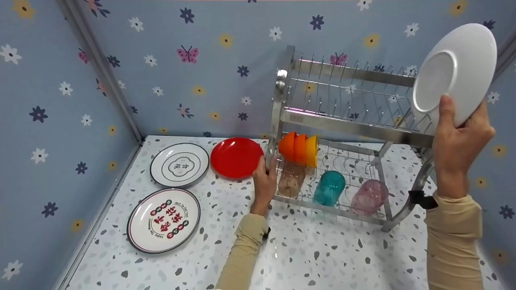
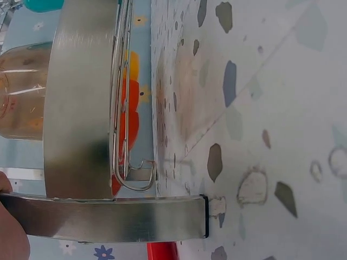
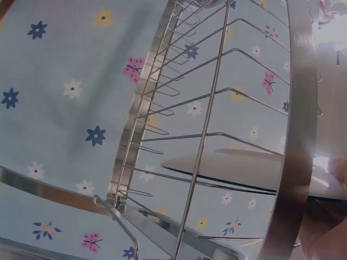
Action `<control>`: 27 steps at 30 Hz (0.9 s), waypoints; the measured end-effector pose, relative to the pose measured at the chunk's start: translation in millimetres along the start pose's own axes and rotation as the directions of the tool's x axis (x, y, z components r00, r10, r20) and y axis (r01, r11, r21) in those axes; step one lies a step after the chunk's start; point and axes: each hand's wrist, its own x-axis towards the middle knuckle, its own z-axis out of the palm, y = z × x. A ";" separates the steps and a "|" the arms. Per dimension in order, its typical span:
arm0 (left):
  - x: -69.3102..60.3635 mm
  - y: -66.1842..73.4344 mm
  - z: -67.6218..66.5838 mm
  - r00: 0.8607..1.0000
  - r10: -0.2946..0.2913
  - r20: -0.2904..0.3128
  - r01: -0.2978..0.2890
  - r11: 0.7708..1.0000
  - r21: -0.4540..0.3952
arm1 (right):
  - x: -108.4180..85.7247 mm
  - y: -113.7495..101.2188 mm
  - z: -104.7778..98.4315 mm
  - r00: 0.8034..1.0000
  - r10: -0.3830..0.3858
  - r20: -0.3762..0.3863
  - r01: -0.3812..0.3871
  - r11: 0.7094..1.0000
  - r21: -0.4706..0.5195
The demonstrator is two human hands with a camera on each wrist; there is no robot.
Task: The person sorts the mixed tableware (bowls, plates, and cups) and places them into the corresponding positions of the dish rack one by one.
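A two-tier metal dish rack [image 1: 354,128] stands against the back wall. My left hand [image 1: 264,185] grips its left upright near the lower tier; the left wrist view shows only part of that hand on the metal bar. At the upper tier's right end, my right hand [image 1: 461,141] holds a white plate [image 1: 473,64] by its edge, thumb on the underside. The plate is tilted on edge, and in the right wrist view its rim [image 3: 238,168] lies among the wire dividers. Whether it touches the wires I cannot tell.
Orange and yellow bowls [image 1: 296,149] sit nested on the lower tier, with a brown glass [image 1: 292,181], a teal glass [image 1: 329,188] and a pink glass [image 1: 369,197]. Left of the rack lie a red plate [image 1: 236,158] and two patterned white plates [image 1: 163,237] on the speckled tabletop.
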 end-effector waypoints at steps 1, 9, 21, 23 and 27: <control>-0.1 5.3 -0.6 1.000 -0.007 0.000 0.007 1.000 -0.003 | 0.5 0.1 0.0 1.000 0.001 0.003 -0.001 1.000 0.001; -2.3 25.9 -3.3 1.000 -0.022 -0.008 0.022 1.000 -0.021 | 3.6 2.3 -1.5 1.000 0.024 0.019 -0.024 1.000 0.014; -3.8 24.3 -3.5 1.000 -0.007 -0.004 0.007 1.000 -0.018 | 18.2 21.9 13.1 0.980 0.079 0.183 -0.045 0.982 -0.184; -4.2 26.0 -3.2 1.000 -0.010 -0.005 0.010 1.000 -0.018 | 18.8 22.6 14.1 0.979 0.082 0.188 -0.041 0.975 -0.217; -2.8 26.6 -3.5 1.000 -0.016 -0.007 0.016 1.000 -0.014 | 19.9 19.9 15.0 0.980 0.101 0.169 -0.050 0.959 -0.279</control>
